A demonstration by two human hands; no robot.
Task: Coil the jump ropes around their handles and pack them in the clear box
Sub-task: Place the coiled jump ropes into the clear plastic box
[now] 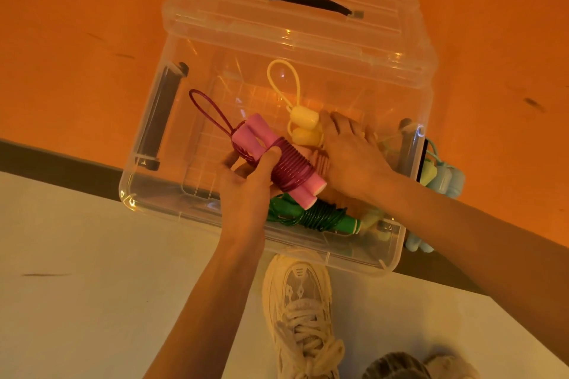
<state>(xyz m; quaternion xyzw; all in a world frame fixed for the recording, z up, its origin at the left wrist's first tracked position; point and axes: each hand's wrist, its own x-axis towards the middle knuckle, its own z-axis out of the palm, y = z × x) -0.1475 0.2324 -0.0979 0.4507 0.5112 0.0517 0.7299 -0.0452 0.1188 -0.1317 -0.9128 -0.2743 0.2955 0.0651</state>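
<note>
Gripping the pink jump rope [277,160], left hand [249,181] curls over the clear box [147,188].

5 jump ropes [278,160], 1 clear box [197,120], 2 hands [246,184]

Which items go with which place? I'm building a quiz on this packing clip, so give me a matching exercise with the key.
Things:
1. pink jump rope
2. yellow jump rope
3. green jump rope
4. blue jump rope

Places:
A. outside the clear box, by its right wall
B. gripped by the left hand
C. under the right hand
D. inside, along the near wall

Pairs: 1-B, 2-C, 3-D, 4-A
</note>
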